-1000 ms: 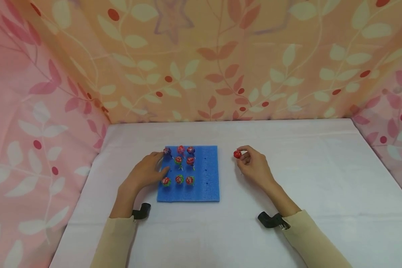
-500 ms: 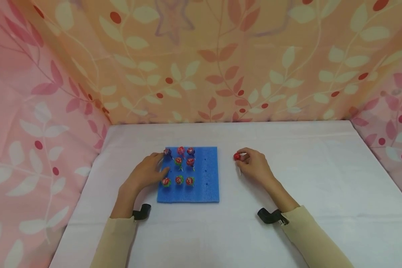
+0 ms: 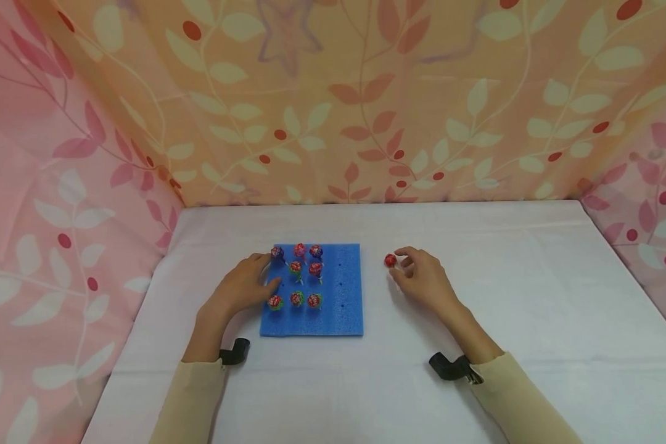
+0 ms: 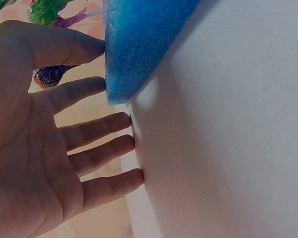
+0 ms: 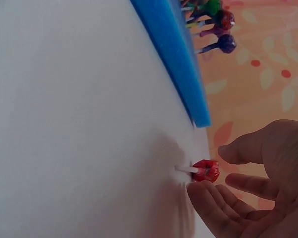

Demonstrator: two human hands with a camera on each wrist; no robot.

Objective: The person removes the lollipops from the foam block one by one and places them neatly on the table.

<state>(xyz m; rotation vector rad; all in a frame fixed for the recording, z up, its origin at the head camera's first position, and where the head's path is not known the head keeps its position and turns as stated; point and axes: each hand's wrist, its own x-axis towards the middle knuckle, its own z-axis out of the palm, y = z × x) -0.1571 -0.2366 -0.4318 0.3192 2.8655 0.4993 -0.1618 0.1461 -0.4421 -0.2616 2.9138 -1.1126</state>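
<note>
Several wrapped lollipops, one of them red and green (image 3: 296,298), stand in the blue foam board (image 3: 341,320). My left hand (image 3: 243,287) rests at the board's left edge, thumb and fingers spread; the left wrist view shows its thumb and index tips touching the foam (image 4: 139,44). Right of the board, a single red lollipop (image 3: 390,260) is by the fingertips of my right hand (image 3: 422,277). The right wrist view shows this red lollipop (image 5: 206,170) between parted thumb and fingers, its white stick pointing toward the cloth, and no grip on it visible.
A white cloth (image 3: 333,388) covers the table. Small holes dot the board's right part. An orange patterned curtain (image 3: 333,123) hangs behind, with pink patterned fabric (image 3: 33,185) at the left and more at the right.
My right thumb and fingers have parted from the red lollipop, which they held before. The lollipop has lowered and shifted slightly left. My left hand has stayed at the board's edge.
</note>
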